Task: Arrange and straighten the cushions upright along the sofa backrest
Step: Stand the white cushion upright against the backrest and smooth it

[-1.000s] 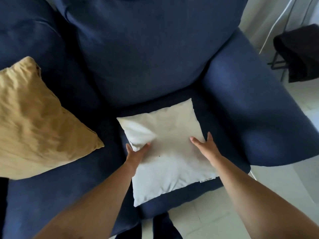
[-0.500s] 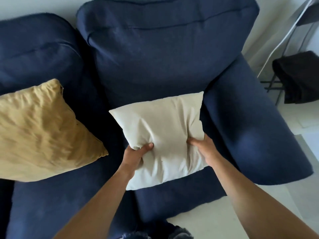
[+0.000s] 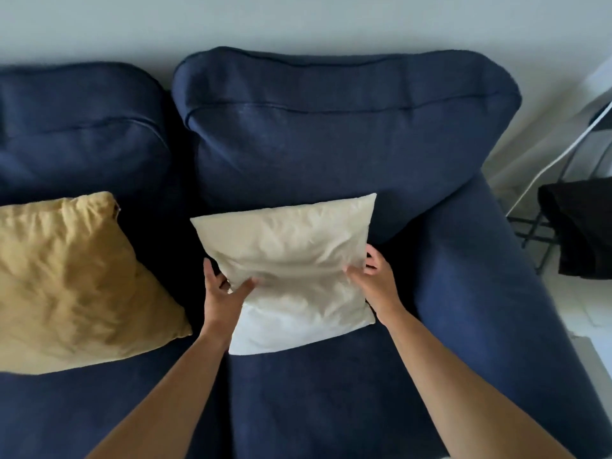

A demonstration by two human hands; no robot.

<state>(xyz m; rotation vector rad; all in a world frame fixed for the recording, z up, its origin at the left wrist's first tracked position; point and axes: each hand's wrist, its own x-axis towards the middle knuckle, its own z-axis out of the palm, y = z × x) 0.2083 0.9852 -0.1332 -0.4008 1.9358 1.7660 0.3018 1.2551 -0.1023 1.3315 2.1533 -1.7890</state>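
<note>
A cream cushion (image 3: 291, 260) leans tilted against the right back pillow of the dark blue sofa (image 3: 331, 134), its lower edge on the seat. My left hand (image 3: 223, 289) grips its left edge, thumb on the front. On the cushion's right edge my right hand (image 3: 376, 279) holds it, fingers curled behind. A mustard yellow cushion (image 3: 73, 279) lies slanted on the left seat, apart from both hands.
The sofa's right armrest (image 3: 490, 293) rises just beside the cream cushion. A dark cloth on a black metal stand (image 3: 579, 226) sits on the pale floor at the far right. A white wall runs behind the backrest.
Both hands took hold of the cream cushion, which lay flat at the seat's front edge, and carried it back and up against the backrest. The view has risen.
</note>
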